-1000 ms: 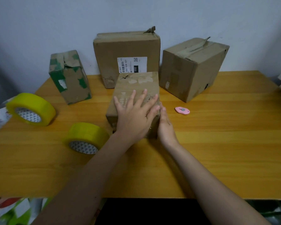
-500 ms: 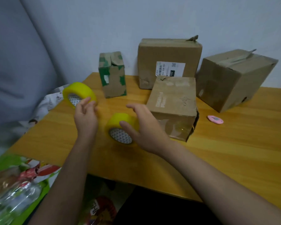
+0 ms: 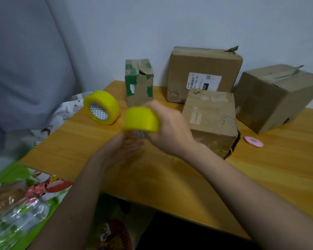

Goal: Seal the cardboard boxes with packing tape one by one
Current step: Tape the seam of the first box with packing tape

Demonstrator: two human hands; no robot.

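My right hand [image 3: 170, 130] grips a yellow tape roll [image 3: 141, 120] and holds it above the wooden table [image 3: 170, 179]. My left hand [image 3: 124, 150] is just below the roll, blurred, with its fingers stretched toward the roll's underside. A second yellow roll [image 3: 102, 107] stands on edge at the table's left. The nearest cardboard box [image 3: 210, 114] sits right of my hands. Behind it are a small box with green patches [image 3: 139, 82], a large box with a white label [image 3: 202, 73] and a tilted box [image 3: 271, 96] at the right.
A pink cutter [image 3: 253, 141] lies on the table right of the nearest box. Plastic snack bags [image 3: 16, 204] lie beyond the table's left front corner. A grey cushion [image 3: 25, 69] fills the left side. A white wall runs behind the boxes.
Both hands left the nearest box and went left. My right hand took the near tape roll and lifted it off the table; my left hand came in under it.
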